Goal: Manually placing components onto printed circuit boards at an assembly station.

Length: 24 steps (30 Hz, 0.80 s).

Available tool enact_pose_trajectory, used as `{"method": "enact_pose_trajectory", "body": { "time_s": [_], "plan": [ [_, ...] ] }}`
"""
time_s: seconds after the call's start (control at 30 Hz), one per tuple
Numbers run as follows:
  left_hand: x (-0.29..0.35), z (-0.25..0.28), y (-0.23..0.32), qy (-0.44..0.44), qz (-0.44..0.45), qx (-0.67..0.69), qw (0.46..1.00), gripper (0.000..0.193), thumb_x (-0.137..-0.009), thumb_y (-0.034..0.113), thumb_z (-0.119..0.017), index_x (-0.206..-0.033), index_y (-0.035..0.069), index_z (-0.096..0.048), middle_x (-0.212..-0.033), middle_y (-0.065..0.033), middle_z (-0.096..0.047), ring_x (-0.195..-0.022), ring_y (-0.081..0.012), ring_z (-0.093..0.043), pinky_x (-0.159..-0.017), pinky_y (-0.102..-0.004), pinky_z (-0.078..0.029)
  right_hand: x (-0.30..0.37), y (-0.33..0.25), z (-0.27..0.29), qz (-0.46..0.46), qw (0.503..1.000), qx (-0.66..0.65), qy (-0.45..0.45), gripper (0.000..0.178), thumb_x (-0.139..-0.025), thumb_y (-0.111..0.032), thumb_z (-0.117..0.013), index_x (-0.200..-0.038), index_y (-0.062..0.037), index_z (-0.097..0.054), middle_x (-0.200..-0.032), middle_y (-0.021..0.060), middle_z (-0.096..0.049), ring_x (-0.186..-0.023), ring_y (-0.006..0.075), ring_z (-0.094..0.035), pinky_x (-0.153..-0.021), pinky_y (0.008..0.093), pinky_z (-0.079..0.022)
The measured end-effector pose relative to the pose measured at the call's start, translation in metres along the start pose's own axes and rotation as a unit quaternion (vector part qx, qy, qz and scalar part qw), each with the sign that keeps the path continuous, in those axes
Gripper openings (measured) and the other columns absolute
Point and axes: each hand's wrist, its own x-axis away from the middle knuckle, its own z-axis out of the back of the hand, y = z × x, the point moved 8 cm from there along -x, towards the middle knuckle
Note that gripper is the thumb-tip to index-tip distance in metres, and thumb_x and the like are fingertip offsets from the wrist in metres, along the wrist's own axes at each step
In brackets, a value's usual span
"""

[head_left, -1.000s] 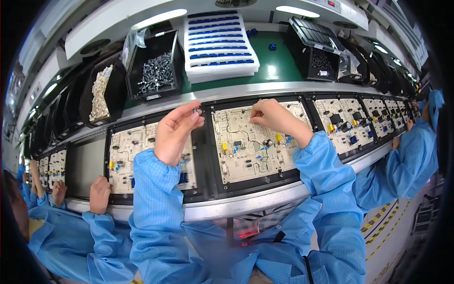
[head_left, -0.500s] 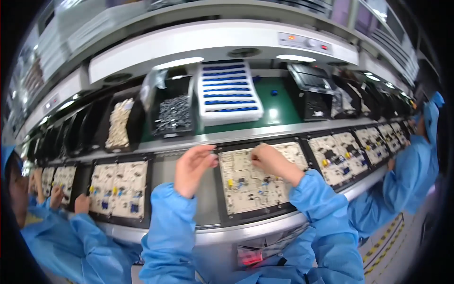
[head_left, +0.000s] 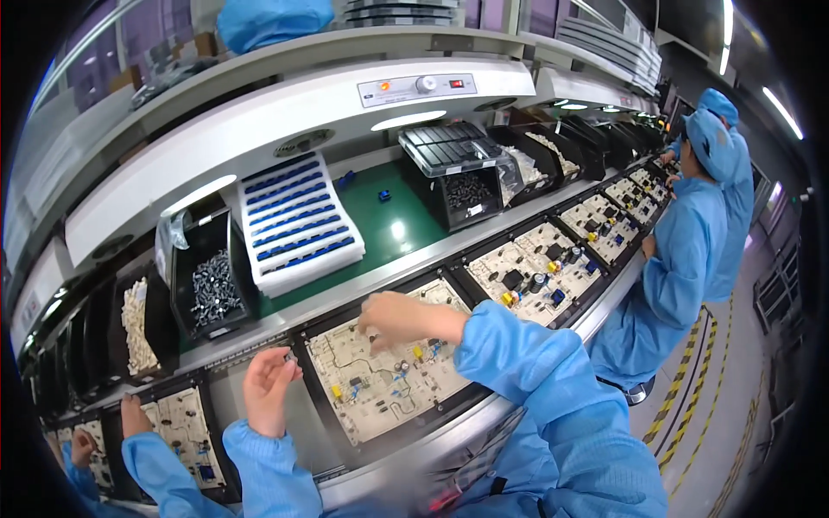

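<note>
Two bare hands work at the counter's near edge. Left hand (head_left: 266, 390) hovers just left of the circuit board (head_left: 389, 380), fingers loosely curled, perhaps pinching a tiny part; I cannot tell. Right hand (head_left: 399, 318) reaches over the board's far edge, fingers pinched together. Behind, a black bin of metal parts (head_left: 211, 289), then a white tray with blue strips (head_left: 298, 223).

one view only, a wide fisheye worn on the head, looking down and forward from close above the bench (head_left: 484, 436). it is turned to the right, so the line runs off toward the upper right. straight edges bow near the rim, and dark corners ring the picture.
</note>
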Motion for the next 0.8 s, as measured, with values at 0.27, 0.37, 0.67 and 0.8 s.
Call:
{"method": "enact_pose_trajectory", "body": {
  "time_s": [0.27,0.37,0.67,0.8],
  "plan": [
    [-0.003,-0.015,-0.002,-0.023,0.043,-0.033,0.998,0.025,-0.085,-0.001,-0.059,-0.11,-0.003,-0.056,-0.094,-0.0071,-0.063,-0.081,-0.0127,-0.06,-0.073,-0.0248,-0.049,0.118,0.256,0.144,-0.414,0.848,0.262,0.202,0.018,-0.074,-0.014,-0.061,-0.08,0.0037,-0.06,-0.082,0.0238,-0.062,-0.079,0.0408,-0.062,-0.072,0.0475,-0.05],
    [-0.007,-0.014,-0.01,-0.026,0.017,-0.13,0.991,0.022,-0.083,0.001,-0.064,-0.105,0.0,-0.06,-0.091,-0.0085,-0.065,-0.082,-0.0129,-0.063,-0.074,-0.0248,-0.05,0.125,0.294,0.148,-0.439,0.807,0.305,0.249,0.03,-0.076,-0.016,-0.067,-0.099,-0.0001,-0.056,-0.094,0.0243,-0.059,-0.087,0.0418,-0.059,-0.076,0.0491,-0.048],
    [-0.002,-0.016,-0.02,-0.067,0.014,-0.362,0.93,0.019,-0.075,0.005,-0.072,-0.094,0.004,-0.066,-0.079,-0.0083,-0.065,-0.07,-0.0146,-0.062,-0.064,-0.0257,-0.051,0.121,0.339,0.134,-0.418,0.851,0.221,0.228,0.018,-0.069,-0.01,-0.073,-0.084,-0.0041,-0.064,-0.083,0.0175,-0.064,-0.084,0.0354,-0.062,-0.074,0.0402,-0.049],
    [0.008,-0.032,-0.015,-0.13,0.007,-0.374,0.918,0.02,-0.074,0.007,-0.073,-0.093,0.004,-0.067,-0.078,-0.0069,-0.063,-0.068,-0.013,-0.059,-0.061,-0.0251,-0.048,0.126,0.328,0.141,-0.395,0.865,0.196,0.239,0.019,-0.072,-0.016,-0.07,-0.082,-0.002,-0.064,-0.08,0.0186,-0.064,-0.081,0.0363,-0.062,-0.072,0.0414,-0.049]
  ]
}}
